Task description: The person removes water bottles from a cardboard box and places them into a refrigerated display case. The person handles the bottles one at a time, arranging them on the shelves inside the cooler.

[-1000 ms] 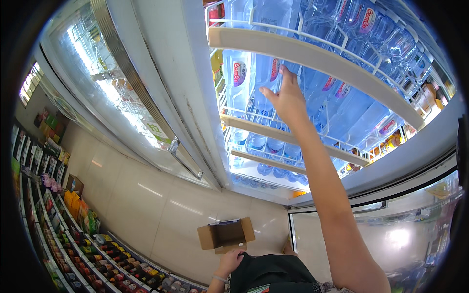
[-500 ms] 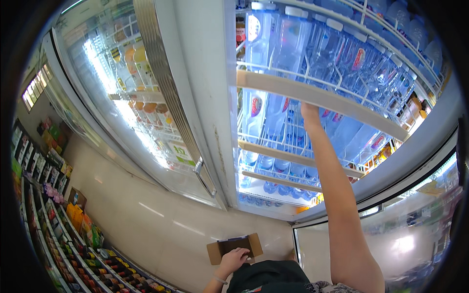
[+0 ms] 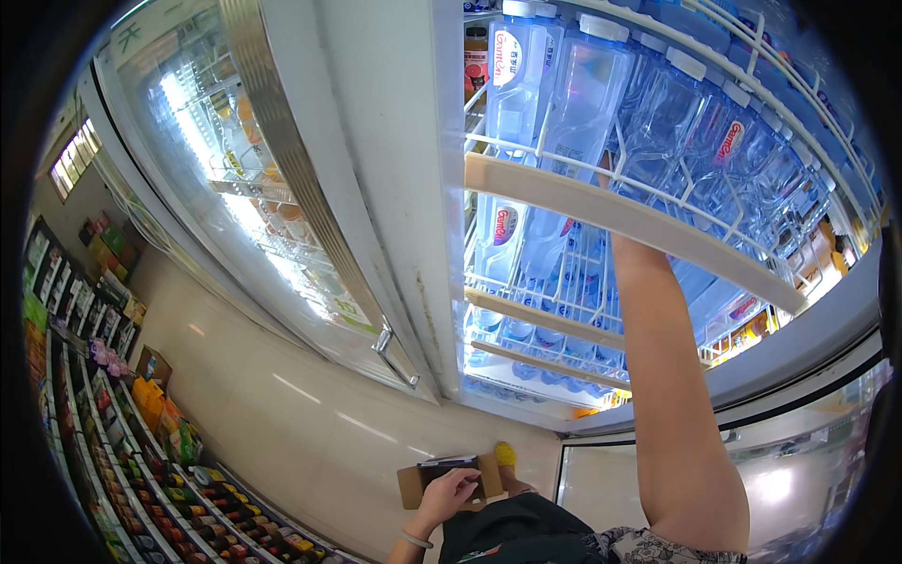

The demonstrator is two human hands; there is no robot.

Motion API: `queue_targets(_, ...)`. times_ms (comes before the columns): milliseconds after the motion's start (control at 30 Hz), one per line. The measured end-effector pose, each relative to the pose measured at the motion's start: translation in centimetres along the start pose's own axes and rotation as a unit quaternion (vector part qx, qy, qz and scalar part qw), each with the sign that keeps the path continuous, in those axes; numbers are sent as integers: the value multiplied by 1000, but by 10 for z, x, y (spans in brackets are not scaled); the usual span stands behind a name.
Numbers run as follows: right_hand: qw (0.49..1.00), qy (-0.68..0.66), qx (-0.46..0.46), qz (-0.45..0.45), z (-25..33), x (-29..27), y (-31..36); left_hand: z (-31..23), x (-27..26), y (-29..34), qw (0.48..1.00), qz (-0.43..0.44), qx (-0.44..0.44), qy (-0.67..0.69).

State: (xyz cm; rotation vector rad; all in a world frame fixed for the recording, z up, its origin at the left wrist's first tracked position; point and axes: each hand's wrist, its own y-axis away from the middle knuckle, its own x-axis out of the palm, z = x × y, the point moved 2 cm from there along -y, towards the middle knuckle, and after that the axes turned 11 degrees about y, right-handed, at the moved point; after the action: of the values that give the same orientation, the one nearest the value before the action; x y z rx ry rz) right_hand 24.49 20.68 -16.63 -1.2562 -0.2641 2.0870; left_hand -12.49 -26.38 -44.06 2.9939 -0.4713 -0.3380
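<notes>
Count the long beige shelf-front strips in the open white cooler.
3: upper strip, crossing in front of the right forearm; middle strip, below it; lowest strip, nearest the floor. More may be hidden.

Open cooler (image 3: pixel 446 282) front, beige rail (image 3: pixel 648 223) across, bottles (image 3: pixel 587 89) packed behind, right forearm (image 3: pixel 662 329) beneath rail

Shop, drinks fridge (image 3: pixel 376 188), stocked shelves (image 3: pixel 120 435)
</notes>
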Motion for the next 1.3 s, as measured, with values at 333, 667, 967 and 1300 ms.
queue_targets(333,984,35,-177,8,1,-7,68,-103,21,-110,985,58,138,81)
queue_targets(667,977,-194,-88,-2,25,-113,225,-200,2,-164,941,-73,314,102)
queue_targets(967,930,-154,-332,-40,39,-199,318,-263,17,-208,828,-263,495,-34)
queue_targets(1300,929,-361,-61,53,38,-116,199,-228,-8,-246,904,-301,303,14)
